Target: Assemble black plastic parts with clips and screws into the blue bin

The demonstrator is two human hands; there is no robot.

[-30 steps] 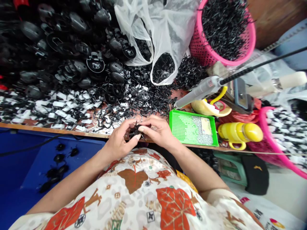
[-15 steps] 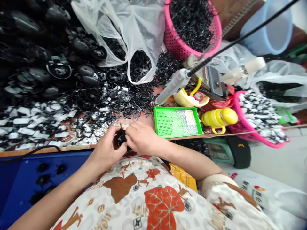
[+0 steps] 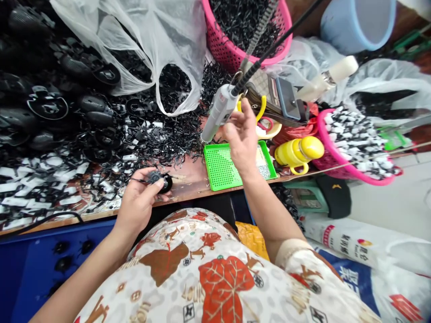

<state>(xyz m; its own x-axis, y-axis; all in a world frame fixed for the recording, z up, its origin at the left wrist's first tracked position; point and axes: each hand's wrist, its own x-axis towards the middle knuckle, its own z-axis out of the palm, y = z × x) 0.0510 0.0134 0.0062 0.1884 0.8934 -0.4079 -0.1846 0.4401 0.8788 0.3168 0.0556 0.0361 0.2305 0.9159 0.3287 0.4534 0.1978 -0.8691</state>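
My left hand (image 3: 139, 197) grips a small round black plastic part (image 3: 164, 181) at the table's front edge, thumb across its top. Thin black arms stick out from the part on both sides. Raised over the green tray (image 3: 218, 172), my right hand (image 3: 241, 141) has its fingers apart and nothing in them. Just beside its fingertips hangs a grey electric screwdriver (image 3: 218, 112), tilted, with a black cord and a spring above it. Small silvery screws lie in the tray's right part, partly hidden by my right hand.
Black and white plastic parts (image 3: 43, 179) pile up on the left, with dark casings behind. Pink baskets (image 3: 215, 42) of parts stand at the back and right. A yellow bottle (image 3: 298, 151) stands beside the tray. A blue bin (image 3: 20, 264) sits below the left edge.
My right hand has left the black part and moved right and up to the screwdriver. My left hand keeps the part and has shifted slightly left. The view has shifted too.
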